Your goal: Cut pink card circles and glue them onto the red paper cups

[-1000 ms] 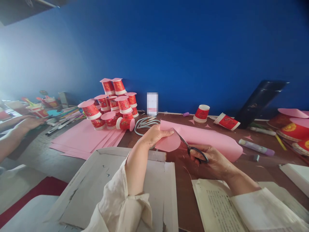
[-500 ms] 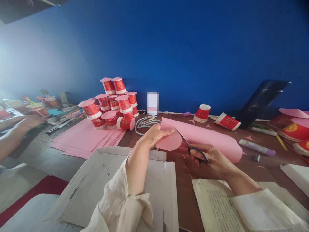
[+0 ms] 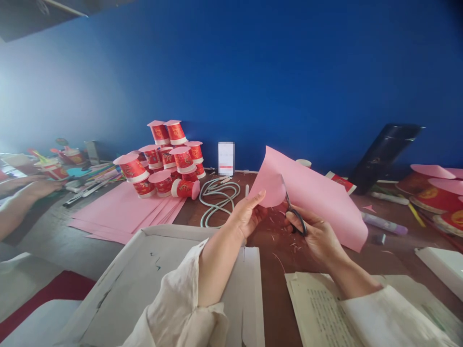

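Observation:
My left hand [image 3: 250, 214] pinches the near edge of a large pink paper sheet [image 3: 318, 193], thumb on top. A rounded flap, partly cut from the sheet, hangs by my fingers. In my right hand [image 3: 316, 231] are scissors [image 3: 295, 219] with dark handles, fingers wrapped round the loops. Their blades point up and away, at the curved edge of the flap. The sheet stands tilted above the brown table and bends down to the right, partly covering the red paper cups [image 3: 340, 182] behind it.
Stacked red cups with pink paper tops [image 3: 183, 159] stand at left behind pink sheets [image 3: 108, 207]. A coiled cable [image 3: 220, 200], a grey cardboard tray [image 3: 126, 289], an open book [image 3: 318, 308], a glue stick [image 3: 385, 223] and a black bottle [image 3: 383, 156] lie around. Another person's hand [image 3: 39, 185] is far left.
My left hand has moved right and down along the paper, turning it. The sheet has lifted and unrolled, now hiding most of the upright cup. The scissors point more steeply up.

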`<action>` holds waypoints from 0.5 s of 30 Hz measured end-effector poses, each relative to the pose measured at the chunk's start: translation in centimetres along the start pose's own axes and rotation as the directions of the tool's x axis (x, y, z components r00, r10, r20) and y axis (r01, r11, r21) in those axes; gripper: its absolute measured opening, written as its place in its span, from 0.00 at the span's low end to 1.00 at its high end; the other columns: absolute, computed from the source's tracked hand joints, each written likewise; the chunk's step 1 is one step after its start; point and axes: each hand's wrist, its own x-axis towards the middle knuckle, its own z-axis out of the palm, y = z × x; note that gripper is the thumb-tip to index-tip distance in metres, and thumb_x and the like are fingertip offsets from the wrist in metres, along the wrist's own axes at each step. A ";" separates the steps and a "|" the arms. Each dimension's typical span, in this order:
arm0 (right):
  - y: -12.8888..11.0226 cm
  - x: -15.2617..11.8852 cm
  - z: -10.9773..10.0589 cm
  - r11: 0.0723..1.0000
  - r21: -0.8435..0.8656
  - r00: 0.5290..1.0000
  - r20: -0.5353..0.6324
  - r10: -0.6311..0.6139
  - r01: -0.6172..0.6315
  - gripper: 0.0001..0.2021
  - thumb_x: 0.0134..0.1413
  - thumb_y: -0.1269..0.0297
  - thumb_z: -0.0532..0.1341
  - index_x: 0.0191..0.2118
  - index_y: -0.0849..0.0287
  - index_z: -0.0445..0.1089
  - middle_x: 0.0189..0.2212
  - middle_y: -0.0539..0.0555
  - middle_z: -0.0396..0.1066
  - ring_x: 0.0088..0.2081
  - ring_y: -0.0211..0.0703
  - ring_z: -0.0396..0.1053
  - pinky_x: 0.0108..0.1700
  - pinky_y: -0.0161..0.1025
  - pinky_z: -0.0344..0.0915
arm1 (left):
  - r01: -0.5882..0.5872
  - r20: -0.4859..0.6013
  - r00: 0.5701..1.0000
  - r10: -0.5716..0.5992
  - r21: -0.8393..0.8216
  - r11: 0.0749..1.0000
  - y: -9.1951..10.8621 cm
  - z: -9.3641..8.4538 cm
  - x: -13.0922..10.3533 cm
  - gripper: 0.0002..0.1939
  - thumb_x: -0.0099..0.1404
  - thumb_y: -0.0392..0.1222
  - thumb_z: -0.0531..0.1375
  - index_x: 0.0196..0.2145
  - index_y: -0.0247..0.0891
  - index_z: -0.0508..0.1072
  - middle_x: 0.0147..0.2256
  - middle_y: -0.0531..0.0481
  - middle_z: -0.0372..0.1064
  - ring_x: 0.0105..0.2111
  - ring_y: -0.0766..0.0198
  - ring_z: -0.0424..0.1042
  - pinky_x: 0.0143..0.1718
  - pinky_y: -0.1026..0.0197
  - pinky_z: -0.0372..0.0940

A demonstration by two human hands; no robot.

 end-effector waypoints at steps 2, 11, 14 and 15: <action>-0.1 0.0 0.0 1.000 0.015 1.000 -0.020 0.012 -0.011 0.18 0.45 0.52 0.70 0.40 0.56 0.77 0.25 0.48 0.68 0.27 0.36 0.61 0.30 0.34 0.59 | 0.000 -0.010 1.000 -0.001 -0.030 1.000 -0.8 0.4 -0.2 0.20 0.46 0.41 0.73 0.36 0.34 0.74 0.30 0.51 0.72 0.25 0.73 0.67 0.26 0.70 0.63; 0.0 0.0 0.1 0.997 0.043 0.998 0.015 0.063 -0.063 0.26 0.42 0.53 0.71 0.48 0.57 0.76 0.25 0.49 0.67 0.26 0.35 0.61 0.26 0.33 0.58 | 0.031 -0.071 0.997 -0.030 0.022 0.999 -2.4 1.4 -0.7 0.19 0.43 0.45 0.73 0.31 0.31 0.74 0.23 0.49 0.71 0.21 0.66 0.68 0.26 0.61 0.63; 0.1 0.0 0.0 0.997 0.022 0.998 0.018 0.067 -0.068 0.24 0.43 0.53 0.71 0.47 0.57 0.76 0.25 0.49 0.67 0.26 0.36 0.61 0.26 0.34 0.58 | 0.028 -0.075 0.997 -0.025 0.048 0.998 -2.0 1.5 -0.9 0.19 0.43 0.44 0.72 0.32 0.32 0.74 0.24 0.48 0.72 0.22 0.62 0.70 0.27 0.58 0.65; 0.1 0.0 -0.1 0.997 0.022 0.997 0.020 0.070 -0.071 0.23 0.43 0.52 0.70 0.46 0.57 0.76 0.25 0.49 0.67 0.25 0.35 0.61 0.26 0.34 0.58 | 0.023 -0.072 0.997 -0.018 0.060 0.998 -1.9 1.5 -1.0 0.19 0.44 0.44 0.72 0.32 0.32 0.74 0.24 0.48 0.72 0.22 0.61 0.71 0.28 0.58 0.65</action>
